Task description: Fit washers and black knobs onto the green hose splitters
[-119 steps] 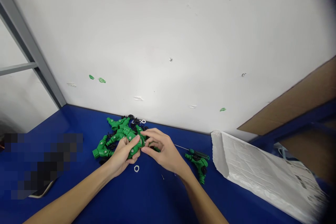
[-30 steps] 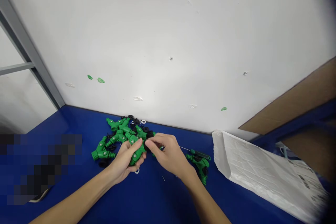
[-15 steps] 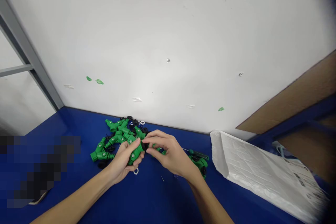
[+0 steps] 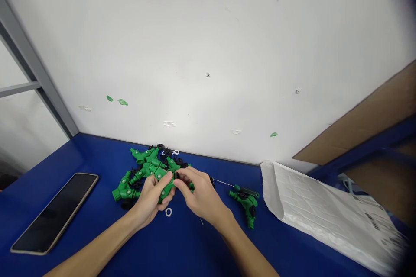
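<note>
Left hand [image 4: 155, 194] has the fitting [image 4: 167, 190], green, just above the counter [image 4: 156, 253]; its grip is closed round the body, thumb on top and fingers curled under, probably so the right end sticks out free and the body sits firm; right hand [image 4: 201, 194] is at that end, grip nearly closed, thumb and fingertips pinching a black piece [image 4: 176, 176] at the fitting's mouth; a pinch suits something that small and leaves the rest of the hand clear; whether the piece is seated or only touching, cannot tell, fingers cover it.

Pile [image 4: 149, 156] of green parts lies behind and left of the fitting, black bits [image 4: 168, 152] behind it, presumably there for easy reach; washer [image 4: 168, 216], white, lies just in front of the fitting; screw [image 4: 202, 221] in front and right of it, partly hidden by the right hand; screwdriver [image 4: 247, 191] and second fitting [image 4: 249, 204] lie well right of it, maybe set apart from the pile on purpose; envelope [image 4: 312, 212] farther right of it, phone [image 4: 55, 214] far left, both clear of the hands.
</note>
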